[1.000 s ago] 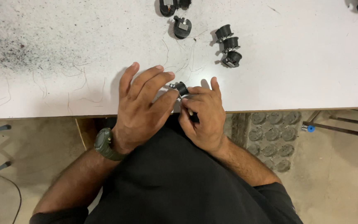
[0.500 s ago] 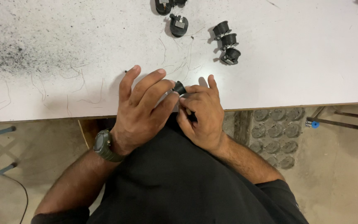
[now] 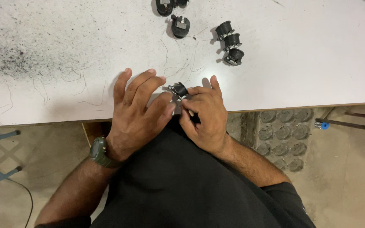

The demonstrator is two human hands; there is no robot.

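Head view: right hand pinches a small black part at the counter edge, left hand fingers loosely spread beside it. Looks light, rigid, fiddly; best gripped by its body.

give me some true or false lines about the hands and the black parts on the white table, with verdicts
1. Both hands meet at a small black part near the table edge. True.
2. The left hand wears a dark green wristwatch. True.
3. Three black parts sit in a red tray. False: they lie in a row on the bare white table.
4. The right hand rests flat and empty. False: its fingers pinch the small black part.
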